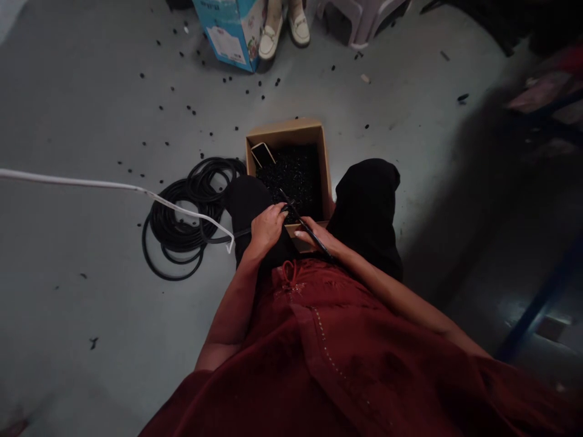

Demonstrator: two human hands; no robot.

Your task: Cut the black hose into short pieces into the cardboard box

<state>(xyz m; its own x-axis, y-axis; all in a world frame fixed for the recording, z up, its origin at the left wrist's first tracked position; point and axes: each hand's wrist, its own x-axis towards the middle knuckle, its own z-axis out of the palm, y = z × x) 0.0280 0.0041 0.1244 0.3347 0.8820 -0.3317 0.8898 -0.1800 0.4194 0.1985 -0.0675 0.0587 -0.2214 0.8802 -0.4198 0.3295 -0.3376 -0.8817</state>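
Observation:
My left hand (268, 226) is closed on a black rubber hose (242, 233) and rests over my left knee. The hose runs back to a loose coil (182, 218) on the floor. A long, thin, dark tool (314, 235) lies slantwise in my right hand (319, 237), whose fingers are closed around it. Its narrow tip crosses near the hose's end, just past my left fingers; its exact kind is not clear. Below both hands, between my knees, an open cardboard box (326, 173) holds a heap of small black pieces (296, 176).
A phone-like dark rectangle (263, 155) lies in the box. A white cable (113, 185) stretches in from the left to beside my left wrist. Black bits dot the floor (113, 291). Ahead are a blue carton (225, 30), another person's shoes (270, 41) and a plastic stool (359, 21).

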